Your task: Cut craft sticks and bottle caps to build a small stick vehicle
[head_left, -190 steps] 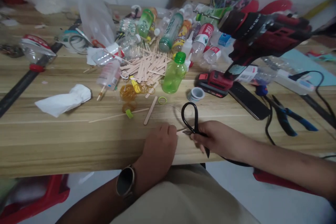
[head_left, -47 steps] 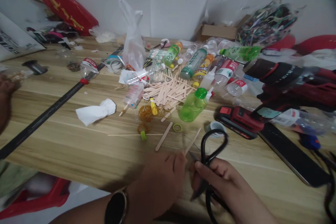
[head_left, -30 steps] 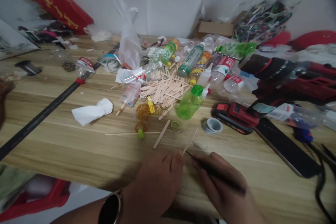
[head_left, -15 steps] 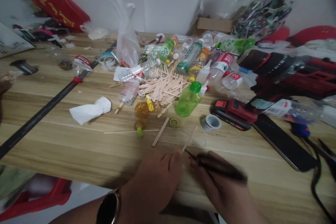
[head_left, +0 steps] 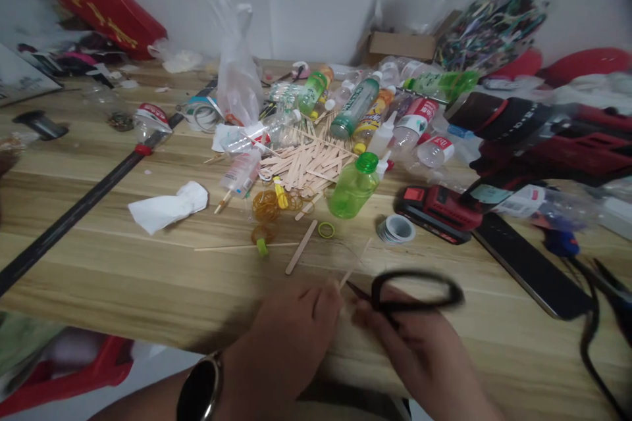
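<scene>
At the table's front edge my left hand [head_left: 301,319] is closed on a thin wooden stick [head_left: 355,263] that points up and away from its fingertips. My right hand [head_left: 419,348] grips a pair of black-handled scissors [head_left: 417,293], one handle loop raised and slightly blurred. Their pointed tip touches or nearly touches the stick by my left fingertips; which one, I cannot tell. Beyond my left hand lies a loose popsicle stick [head_left: 301,248], with a small yellow-green ring [head_left: 326,230] beside it. A long thin skewer [head_left: 237,248] lies to the left.
A heap of popsicle sticks [head_left: 306,164] lies mid-table, backed by several plastic bottles. A cut green bottle [head_left: 353,191] stands nearer. To the right are a roll of grey tape [head_left: 396,229], a red cordless drill [head_left: 538,145] and a black phone [head_left: 536,266]. A dark pole [head_left: 99,191] crosses the left.
The scissors have turned in my right hand, so a handle loop now shows wide where it was seen edge-on. My left hand keeps its hold on the stick.
</scene>
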`<move>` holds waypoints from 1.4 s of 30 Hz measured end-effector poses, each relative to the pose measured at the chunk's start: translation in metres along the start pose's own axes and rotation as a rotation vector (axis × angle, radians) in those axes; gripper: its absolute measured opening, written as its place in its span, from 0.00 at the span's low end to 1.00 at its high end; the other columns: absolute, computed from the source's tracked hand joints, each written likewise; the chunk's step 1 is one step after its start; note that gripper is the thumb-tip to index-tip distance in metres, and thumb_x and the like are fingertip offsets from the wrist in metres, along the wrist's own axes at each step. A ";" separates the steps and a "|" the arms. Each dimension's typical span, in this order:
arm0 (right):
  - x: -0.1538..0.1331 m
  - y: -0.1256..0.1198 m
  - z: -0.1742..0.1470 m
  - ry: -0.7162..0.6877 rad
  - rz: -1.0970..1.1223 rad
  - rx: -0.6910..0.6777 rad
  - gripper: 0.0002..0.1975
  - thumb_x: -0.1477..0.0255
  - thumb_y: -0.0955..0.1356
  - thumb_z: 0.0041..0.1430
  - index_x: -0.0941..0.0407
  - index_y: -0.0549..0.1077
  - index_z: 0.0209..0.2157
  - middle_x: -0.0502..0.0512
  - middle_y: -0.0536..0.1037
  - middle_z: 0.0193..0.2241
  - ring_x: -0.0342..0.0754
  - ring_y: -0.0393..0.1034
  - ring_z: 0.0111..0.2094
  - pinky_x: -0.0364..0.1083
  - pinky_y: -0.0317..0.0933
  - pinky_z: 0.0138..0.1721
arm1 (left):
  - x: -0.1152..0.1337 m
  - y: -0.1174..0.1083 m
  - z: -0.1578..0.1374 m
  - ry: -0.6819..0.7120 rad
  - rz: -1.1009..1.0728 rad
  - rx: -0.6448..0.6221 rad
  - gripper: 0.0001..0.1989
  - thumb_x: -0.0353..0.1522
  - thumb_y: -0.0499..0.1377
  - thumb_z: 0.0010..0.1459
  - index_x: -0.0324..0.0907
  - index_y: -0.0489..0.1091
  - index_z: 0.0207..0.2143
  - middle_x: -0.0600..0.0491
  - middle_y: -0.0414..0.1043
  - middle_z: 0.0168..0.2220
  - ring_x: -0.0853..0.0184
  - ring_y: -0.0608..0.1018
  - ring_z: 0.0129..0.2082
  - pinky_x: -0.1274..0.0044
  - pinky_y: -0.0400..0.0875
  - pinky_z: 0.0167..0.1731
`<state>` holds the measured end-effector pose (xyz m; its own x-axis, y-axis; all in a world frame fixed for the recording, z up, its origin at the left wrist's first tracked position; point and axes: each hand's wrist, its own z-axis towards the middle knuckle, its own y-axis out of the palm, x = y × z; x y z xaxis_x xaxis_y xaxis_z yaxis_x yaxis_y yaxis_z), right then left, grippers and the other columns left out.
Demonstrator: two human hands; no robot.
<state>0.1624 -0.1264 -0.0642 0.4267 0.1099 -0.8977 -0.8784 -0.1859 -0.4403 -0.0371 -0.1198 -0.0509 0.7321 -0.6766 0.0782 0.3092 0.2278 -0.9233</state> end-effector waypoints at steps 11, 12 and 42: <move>-0.011 -0.005 0.005 0.416 0.251 -0.282 0.25 0.55 0.63 0.64 0.57 0.74 0.21 0.48 0.64 0.13 0.39 0.49 0.12 0.39 0.49 0.13 | 0.002 0.003 -0.003 0.017 0.025 0.040 0.14 0.18 0.44 0.60 0.34 0.64 0.45 0.51 0.76 0.28 0.64 0.78 0.24 0.75 0.71 0.21; -0.009 -0.005 0.004 0.261 0.110 -0.180 0.22 0.58 0.64 0.64 0.57 0.76 0.23 0.51 0.69 0.16 0.41 0.56 0.15 0.40 0.54 0.16 | 0.003 0.004 -0.004 0.005 0.011 0.020 0.14 0.18 0.45 0.60 0.35 0.64 0.45 0.51 0.76 0.28 0.64 0.78 0.24 0.76 0.72 0.22; -0.002 -0.005 -0.001 -0.300 -0.291 0.114 0.14 0.69 0.64 0.66 0.56 0.81 0.35 0.58 0.79 0.27 0.49 0.71 0.28 0.44 0.66 0.27 | 0.006 0.007 -0.005 -0.068 -0.026 0.000 0.14 0.19 0.47 0.60 0.37 0.65 0.44 0.52 0.77 0.29 0.64 0.79 0.25 0.75 0.73 0.24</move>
<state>0.1657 -0.1264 -0.0599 0.5937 0.4238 -0.6841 -0.7558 0.0018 -0.6548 -0.0338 -0.1253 -0.0588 0.7634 -0.6332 0.1276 0.3286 0.2105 -0.9207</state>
